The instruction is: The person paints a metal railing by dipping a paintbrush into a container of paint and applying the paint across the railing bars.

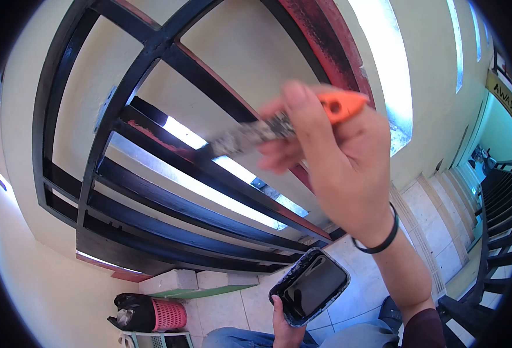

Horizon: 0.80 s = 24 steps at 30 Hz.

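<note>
My right hand (348, 156) is wrapped round a paintbrush (250, 134) with an orange handle end and a paint-smeared ferrule. Its dark bristles meet a bar of the black railing (169, 148), where a reddish patch shows beside the black paint. Lower down, my left hand (288, 332) grips the near edge of a rectangular paint container (314, 287) holding glossy black paint. The left thumb lies on the rim; the other fingers are mostly hidden beneath.
Pale blocks (169, 283) sit under the railing's lower edge. A pink basket (169, 313) with a black plastic bag (134, 310) stands on the tiled floor. Stairs (441, 203) run along the right, beside another dark railing (499, 214). A reddish bar (325, 40) crosses the top.
</note>
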Each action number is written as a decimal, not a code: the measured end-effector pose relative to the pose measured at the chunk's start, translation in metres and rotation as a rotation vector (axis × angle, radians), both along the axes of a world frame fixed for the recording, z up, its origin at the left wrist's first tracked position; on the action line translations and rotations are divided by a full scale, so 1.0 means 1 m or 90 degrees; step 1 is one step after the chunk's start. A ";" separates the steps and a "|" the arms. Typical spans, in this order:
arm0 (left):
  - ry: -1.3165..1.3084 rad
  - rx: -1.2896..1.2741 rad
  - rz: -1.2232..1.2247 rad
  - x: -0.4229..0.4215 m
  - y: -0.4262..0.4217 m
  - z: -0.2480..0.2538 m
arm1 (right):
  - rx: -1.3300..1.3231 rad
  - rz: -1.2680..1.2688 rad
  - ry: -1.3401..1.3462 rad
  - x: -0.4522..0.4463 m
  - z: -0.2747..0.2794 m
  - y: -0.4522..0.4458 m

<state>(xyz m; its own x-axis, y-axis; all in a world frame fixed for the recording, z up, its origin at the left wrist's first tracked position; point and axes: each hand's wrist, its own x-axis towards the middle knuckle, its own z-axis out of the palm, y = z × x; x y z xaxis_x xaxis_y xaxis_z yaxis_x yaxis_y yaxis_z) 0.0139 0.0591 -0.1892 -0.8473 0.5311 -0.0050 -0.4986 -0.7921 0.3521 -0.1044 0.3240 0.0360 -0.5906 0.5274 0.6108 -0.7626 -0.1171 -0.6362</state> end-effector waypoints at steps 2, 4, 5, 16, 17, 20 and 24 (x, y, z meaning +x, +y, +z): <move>-0.023 -0.067 0.047 0.003 -0.008 -0.010 | -0.003 -0.007 0.059 -0.009 0.018 -0.009; -0.104 -0.191 0.125 0.004 -0.002 0.000 | 0.038 -0.002 0.048 -0.009 0.017 -0.010; -0.177 -0.282 0.178 0.007 0.008 0.017 | 0.059 -0.001 0.043 -0.009 0.017 -0.011; -0.045 -0.132 0.084 0.005 0.001 0.001 | 0.275 -0.005 0.057 0.001 0.039 0.017; -0.061 -0.269 0.131 0.008 0.006 0.017 | 0.249 -0.013 0.086 -0.002 0.042 0.016; -0.090 -0.398 0.182 0.010 0.005 0.022 | 0.235 0.004 0.163 -0.008 0.026 0.014; -0.193 -0.419 0.224 0.011 0.013 0.029 | 0.342 0.032 0.057 0.003 -0.012 0.028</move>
<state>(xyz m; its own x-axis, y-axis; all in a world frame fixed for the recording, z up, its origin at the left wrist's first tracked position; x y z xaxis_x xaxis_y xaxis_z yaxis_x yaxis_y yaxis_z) 0.0247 0.0723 -0.1604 -0.8762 0.0405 -0.4803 -0.4066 -0.5973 0.6913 -0.1014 0.3520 0.0244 -0.5399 0.0996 0.8358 -0.8186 0.1687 -0.5490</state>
